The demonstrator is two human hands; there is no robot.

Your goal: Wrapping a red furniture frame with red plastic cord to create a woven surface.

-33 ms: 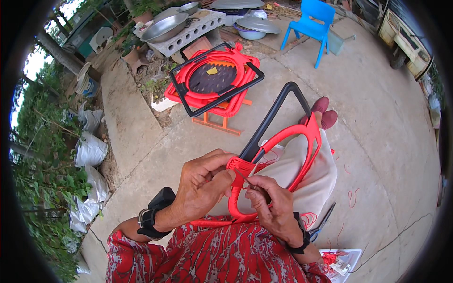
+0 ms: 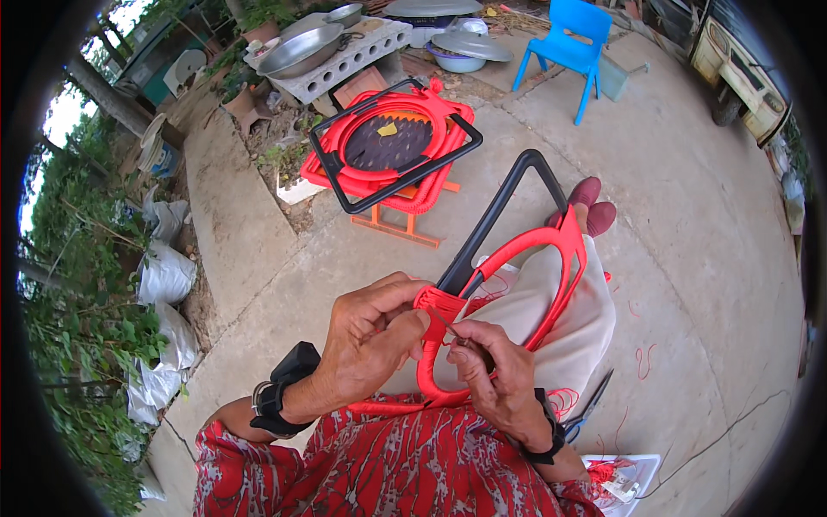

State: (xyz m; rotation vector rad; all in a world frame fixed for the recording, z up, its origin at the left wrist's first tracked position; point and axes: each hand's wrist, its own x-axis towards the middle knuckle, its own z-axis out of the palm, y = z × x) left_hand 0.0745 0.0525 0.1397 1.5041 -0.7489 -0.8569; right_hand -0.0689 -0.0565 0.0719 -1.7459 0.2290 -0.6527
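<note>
A frame wound with red cord (image 2: 562, 284), with a black bar (image 2: 489, 226) bent to a point, rests across my lap. My left hand (image 2: 372, 332) is closed at the wrapped joint (image 2: 441, 302), thumb and fingers pinched together near the red cord; whether cord lies between them is hidden. In my right hand (image 2: 500, 370), the fingers curl round a thin pointed tool like an awl or hook (image 2: 446, 326). Its slim metal tip reaches toward the left thumb, against the red wrapping. Most of its handle is covered by my fingers.
Ahead, similar red-and-black frames (image 2: 392, 185) are stacked on an orange stand (image 2: 398, 231). Scissors (image 2: 589, 407) lie by my right wrist, above a white tray (image 2: 648, 470) of red cord. A blue chair (image 2: 568, 43) stands farther off; white sacks (image 2: 168, 276) line the left.
</note>
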